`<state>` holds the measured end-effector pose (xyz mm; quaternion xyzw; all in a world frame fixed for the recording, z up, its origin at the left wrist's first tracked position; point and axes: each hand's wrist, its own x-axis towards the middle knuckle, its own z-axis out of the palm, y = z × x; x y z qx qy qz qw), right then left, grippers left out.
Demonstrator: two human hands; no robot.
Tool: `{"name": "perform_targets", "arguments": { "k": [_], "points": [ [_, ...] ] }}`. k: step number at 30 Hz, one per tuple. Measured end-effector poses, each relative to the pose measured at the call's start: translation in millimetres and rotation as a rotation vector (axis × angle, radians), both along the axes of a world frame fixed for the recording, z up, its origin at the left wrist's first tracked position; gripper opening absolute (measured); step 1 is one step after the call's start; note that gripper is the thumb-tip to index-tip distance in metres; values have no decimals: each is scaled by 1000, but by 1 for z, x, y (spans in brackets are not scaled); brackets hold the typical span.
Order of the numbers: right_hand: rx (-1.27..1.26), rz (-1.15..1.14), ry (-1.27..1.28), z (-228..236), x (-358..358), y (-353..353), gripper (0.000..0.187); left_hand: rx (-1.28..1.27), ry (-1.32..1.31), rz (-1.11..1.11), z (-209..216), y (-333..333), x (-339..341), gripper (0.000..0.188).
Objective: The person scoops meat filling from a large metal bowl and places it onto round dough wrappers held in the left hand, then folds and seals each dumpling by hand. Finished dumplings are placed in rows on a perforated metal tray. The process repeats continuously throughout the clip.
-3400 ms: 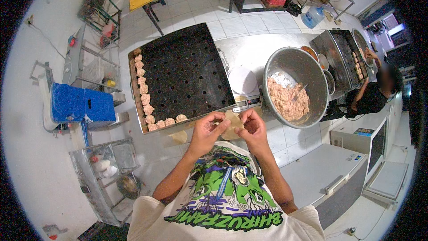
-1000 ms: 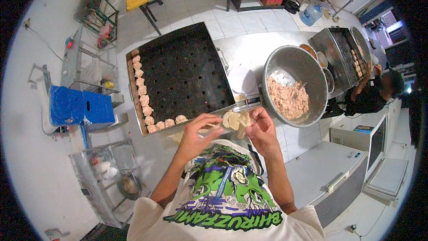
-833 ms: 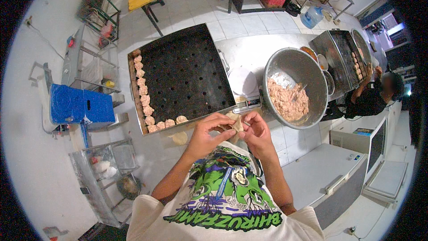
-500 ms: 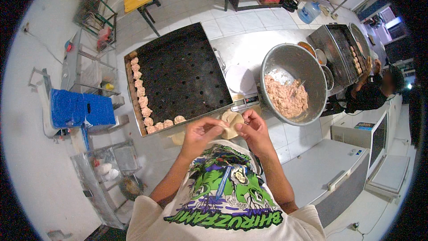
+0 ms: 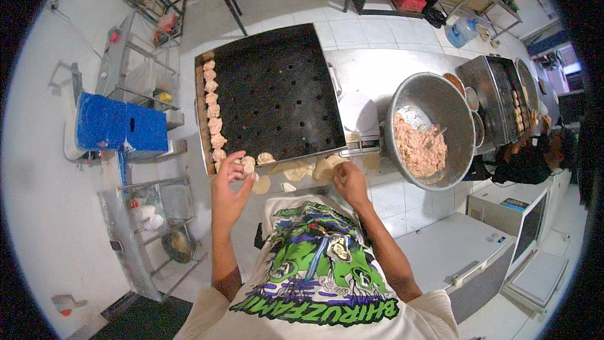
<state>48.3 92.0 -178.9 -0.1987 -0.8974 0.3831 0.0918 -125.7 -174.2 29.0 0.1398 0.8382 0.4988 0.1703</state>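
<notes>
One big boxy tray (image 5: 280, 91), its black floor dotted with round holes, stands left of one round grey basin (image 5: 428, 92) holding lumpy pink filling (image 5: 418, 148). Between them is one flat white disc (image 5: 357, 112). Two bare hands are at the tray's near edge: the left hand (image 5: 231, 179) has finger and thumb apart about one dumpling (image 5: 249, 164), though I can't tell whether it touches it; the right hand (image 5: 350, 181) has its fingers bunched at the edge of some thin, pale wrappers (image 5: 324, 169) just in front of the tray, their grip unclear. At least ten knobbly, pinkish dumplings (image 5: 214, 111) line the tray's left side and near corner.
</notes>
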Motion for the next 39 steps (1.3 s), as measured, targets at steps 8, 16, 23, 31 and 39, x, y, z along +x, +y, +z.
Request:
{"name": "perform_targets", "arguments": {
  "k": [8,16,23,31,39],
  "points": [
    [419,366,-150,-54,-57,-35,26,282,-254,-8,-14,-15,22,54],
    [229,291,-81,-30,-57,-39,18,767,-546,356,-28,-37,13,47],
    [-663,4,50,25,-19,-15,14,1012,-660,358,-50,-38,1,36],
    [-1699,-148,507,135,51,86,31,958,-574,328,-36,13,-7,46],
    [-479,-454,26,143,81,199,19,303,-186,-23,-26,110,26,29]
  ]
}}
